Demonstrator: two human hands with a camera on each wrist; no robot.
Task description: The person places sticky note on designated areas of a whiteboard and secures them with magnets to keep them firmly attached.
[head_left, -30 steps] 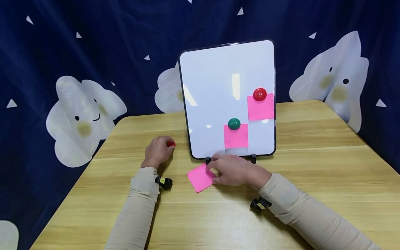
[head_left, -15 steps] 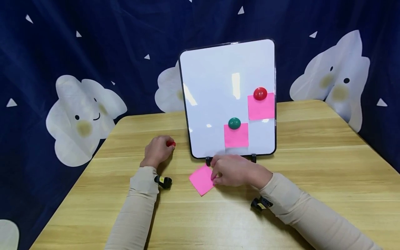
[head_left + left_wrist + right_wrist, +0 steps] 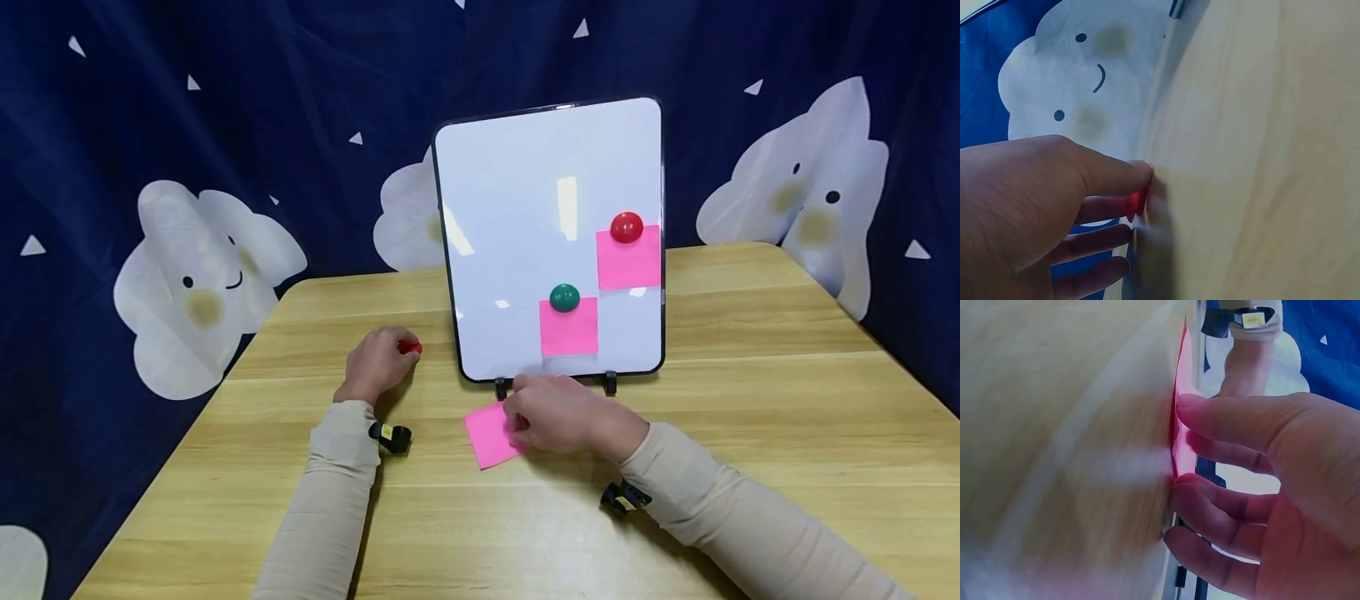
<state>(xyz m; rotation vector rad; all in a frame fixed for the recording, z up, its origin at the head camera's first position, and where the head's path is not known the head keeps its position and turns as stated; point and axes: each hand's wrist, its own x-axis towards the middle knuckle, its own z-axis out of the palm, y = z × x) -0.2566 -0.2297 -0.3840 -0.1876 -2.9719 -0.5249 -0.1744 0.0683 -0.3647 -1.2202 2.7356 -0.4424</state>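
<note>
Left hand (image 3: 378, 364): pinches red magnet (image 3: 1135, 205). Right hand (image 3: 564, 414): pinches pink note (image 3: 487, 437), 3 o'clock edge. Whiteboard (image 3: 513, 242): stands at left hand's 2 o'clock.

Both forearms (image 3: 324, 500) extend forward, the left hand (image 3: 375, 362) pinching, the right hand (image 3: 562, 412) with fingers (image 3: 1210, 515) bent.
</note>
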